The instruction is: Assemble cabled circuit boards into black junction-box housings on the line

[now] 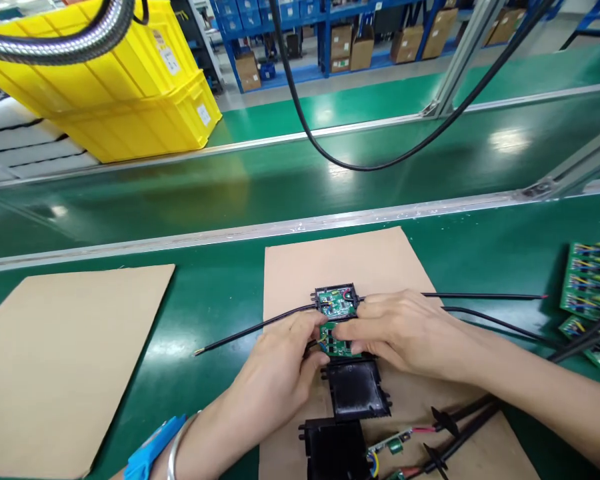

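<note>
Green counter (220, 293), cardboard sheet (330, 267) under you. Both your left hand (280, 373) and right hand (405, 333) pinch the small circuit board (334, 341), fingers closed on it; keep it level beside the open black box (336, 301).

The desk (215, 293) has a green top. A sheet of cardboard (70, 360) lies flat toward its left edge, and a second cardboard sheet (330, 260) lies in the middle, running down to the near edge. Green circuit boards (587, 280) are heaped at the right edge, directly on the green top. Thin black wires (485, 296) trail from the middle sheet across the bare top toward them. Along the far edge runs a metal rail (260, 231).
</note>
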{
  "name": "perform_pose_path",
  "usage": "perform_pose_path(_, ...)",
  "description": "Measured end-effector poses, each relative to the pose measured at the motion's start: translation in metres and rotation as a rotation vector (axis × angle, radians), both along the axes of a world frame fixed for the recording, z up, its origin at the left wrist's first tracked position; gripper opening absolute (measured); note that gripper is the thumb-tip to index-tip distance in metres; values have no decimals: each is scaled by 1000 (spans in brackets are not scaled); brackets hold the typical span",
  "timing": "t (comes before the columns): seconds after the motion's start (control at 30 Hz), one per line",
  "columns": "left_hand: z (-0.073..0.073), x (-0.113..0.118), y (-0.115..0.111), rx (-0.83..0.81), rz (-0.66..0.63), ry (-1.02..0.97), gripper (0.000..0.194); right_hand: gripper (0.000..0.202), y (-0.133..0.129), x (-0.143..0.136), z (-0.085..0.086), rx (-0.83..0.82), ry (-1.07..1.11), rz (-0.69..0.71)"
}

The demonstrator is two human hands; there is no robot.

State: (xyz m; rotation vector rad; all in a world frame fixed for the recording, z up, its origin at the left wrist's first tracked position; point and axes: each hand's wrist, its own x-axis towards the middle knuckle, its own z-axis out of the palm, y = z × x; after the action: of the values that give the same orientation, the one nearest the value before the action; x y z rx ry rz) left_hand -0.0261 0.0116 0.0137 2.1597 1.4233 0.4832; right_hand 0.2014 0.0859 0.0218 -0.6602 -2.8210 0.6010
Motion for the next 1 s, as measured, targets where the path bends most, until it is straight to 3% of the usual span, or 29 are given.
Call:
perform_pose_path(0.1,-2,4,0,16,-28,20,39,24,2,4,1,-17,-44,15)
perform_pose_path(0.3,-3,3,3,-108,-37,49,39,20,15,-1,-1,-109,-146,71)
perform_pose_path(0.5,-4,-3,8,-136,-39,7,50,12,11,-10,-8,107,-190,56)
perform_pose_path(0.73,-2,-9,10,-212,3,-39,44,11,-6,-15,-6,231,-216,-61)
perform_pose_path(0.8,0,-11,10,-241,24,5,31,11,-7,-16,-7,207,-200,-91)
perform_pose_path(0.87,3,-9,11,-214,-1,77,15,9,-7,-15,-9,176,-170,-117)
perform_pose_path(1.0,4,2,9,-5,-52,145,20,10,-8,-14,-11,141,-117,-139)
